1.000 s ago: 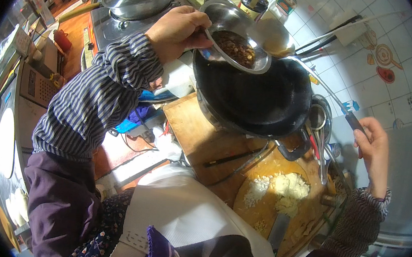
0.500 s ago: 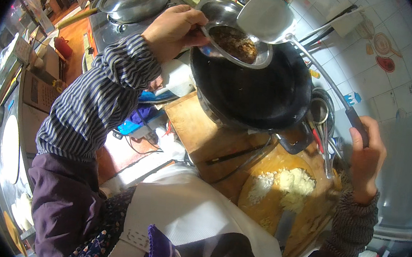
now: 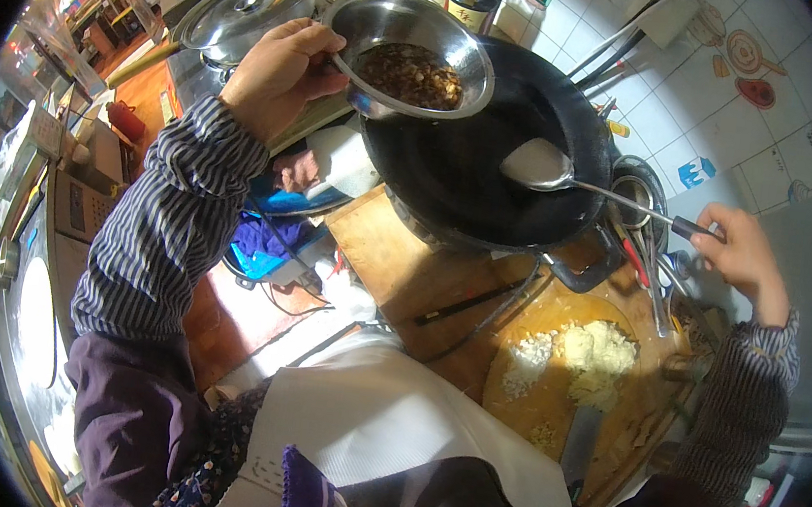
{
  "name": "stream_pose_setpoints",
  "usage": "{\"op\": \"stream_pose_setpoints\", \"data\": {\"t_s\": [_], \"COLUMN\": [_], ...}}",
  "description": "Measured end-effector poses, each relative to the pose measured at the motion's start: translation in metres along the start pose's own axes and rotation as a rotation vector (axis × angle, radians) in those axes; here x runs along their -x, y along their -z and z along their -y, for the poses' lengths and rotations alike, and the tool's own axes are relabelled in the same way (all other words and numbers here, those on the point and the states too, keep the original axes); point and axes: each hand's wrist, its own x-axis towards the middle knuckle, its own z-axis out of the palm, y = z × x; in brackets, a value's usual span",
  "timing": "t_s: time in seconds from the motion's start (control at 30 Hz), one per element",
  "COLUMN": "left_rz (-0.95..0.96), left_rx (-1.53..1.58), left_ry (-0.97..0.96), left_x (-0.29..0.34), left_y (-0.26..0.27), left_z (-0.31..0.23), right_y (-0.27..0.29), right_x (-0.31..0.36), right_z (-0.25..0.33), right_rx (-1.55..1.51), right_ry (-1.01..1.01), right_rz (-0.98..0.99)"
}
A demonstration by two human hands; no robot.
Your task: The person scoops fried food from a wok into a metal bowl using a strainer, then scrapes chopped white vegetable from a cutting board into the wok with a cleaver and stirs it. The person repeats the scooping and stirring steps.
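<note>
My left hand (image 3: 278,77) pinches the rim of a steel bowl (image 3: 481,58), which is raised over the far left edge of a black wok (image 3: 444,173). Dark brown liquid with chopped bits (image 3: 410,76) lies in the bowl. At the right, my right hand (image 3: 738,251) is closed on the black end of a long-handled spatula (image 3: 620,195). The spatula's broad metal blade (image 3: 538,163) is over the right part of the wok's dark interior; whether it touches the metal I cannot tell.
A wooden board (image 3: 466,294) holds chopped pale pieces (image 3: 598,353) and a cleaver (image 3: 581,440). A lidded steel pan (image 3: 248,14) with a long handle stands at the far left. Strainers (image 3: 633,190) and tongs (image 3: 654,294) lie right of the wok, near the tiled wall (image 3: 656,131).
The bowl has moved left, away from above the wok's middle, and sits more level. The spatula has swung down from above the bowl to the wok, its blade turned over.
</note>
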Motion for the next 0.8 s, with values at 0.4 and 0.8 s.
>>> {"op": "stream_pose_setpoints", "data": {"t_s": [0.4,0.8], "left_rz": [-0.005,-0.048], "left_rx": [-0.020,-0.035], "left_ry": [-0.010,-0.010], "left_x": [0.004,0.005], "left_y": [0.004,0.010], "left_z": [-0.005,-0.006], "right_y": [-0.067,-0.060], "right_x": [-0.041,-0.036], "right_z": [0.016,0.010], "right_rx": [-0.437,-0.563], "right_ry": [0.006,0.030], "right_rz": [0.076,-0.033]}}
